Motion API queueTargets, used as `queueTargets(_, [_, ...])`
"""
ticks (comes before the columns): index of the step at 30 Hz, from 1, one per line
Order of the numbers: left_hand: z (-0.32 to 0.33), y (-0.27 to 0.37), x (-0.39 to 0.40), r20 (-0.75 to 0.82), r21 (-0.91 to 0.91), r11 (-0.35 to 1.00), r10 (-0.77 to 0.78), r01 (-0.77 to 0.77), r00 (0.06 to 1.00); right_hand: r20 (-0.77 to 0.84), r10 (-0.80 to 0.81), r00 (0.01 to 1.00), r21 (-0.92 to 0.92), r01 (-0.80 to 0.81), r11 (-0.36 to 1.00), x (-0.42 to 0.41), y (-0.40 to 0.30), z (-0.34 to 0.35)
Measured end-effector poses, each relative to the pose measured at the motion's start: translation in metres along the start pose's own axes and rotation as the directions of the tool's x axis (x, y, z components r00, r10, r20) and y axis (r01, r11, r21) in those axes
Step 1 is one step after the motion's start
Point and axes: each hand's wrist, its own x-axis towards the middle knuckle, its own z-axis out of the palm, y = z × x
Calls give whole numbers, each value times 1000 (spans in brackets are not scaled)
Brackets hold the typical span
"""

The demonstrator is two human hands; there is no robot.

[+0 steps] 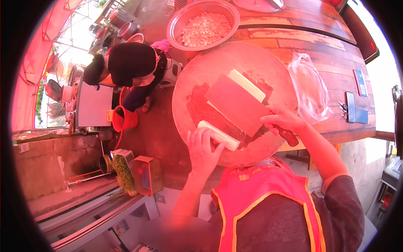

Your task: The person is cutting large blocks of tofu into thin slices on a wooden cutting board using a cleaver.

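Note:
My right hand (281, 119) grips the wooden handle of a broad cleaver (241, 102), whose wide blade lies over the middle of a round chopping board (195, 72). Beyond the blade, a pale rectangular food block (247, 84) sticks out, partly covered by it. My left hand (201, 148) holds a pale food strip (223, 138) near the board's left front edge, fingers along the far side and thumb on the near side. Between strip and blade the board is dark and wet-looking. The blade hides whatever lies beneath it.
A metal bowl (175, 29) of pale diced pieces stands at the board's far edge. To the right on the wooden table (333, 63) are a clear plastic bag (310, 88), keys (343, 107) and a phone (350, 105). Another person (132, 60) bends near a red bucket (130, 121) at left.

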Motion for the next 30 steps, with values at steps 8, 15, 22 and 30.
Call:
queueTargets(8, [11, -5, 44, -18, -447, 876, -214, 184, 977, 42, 185, 982, 411, -186, 893, 20, 13, -10])
queueTargets(15, [35, 18, 102, 466, -883, -324, -678, 339, 569, 80, 191, 978, 483, -206, 851, 25, 21, -13])
queueTargets(22, [58, 32, 97, 450, -886, -428, -695, 180, 561, 136, 125, 983, 589, -182, 788, 13, 13, -17])
queueTargets(30, [80, 68, 87, 402, -903, -411, -707, 125, 582, -302, -275, 913, -18, 283, 959, -33, -20, -49])
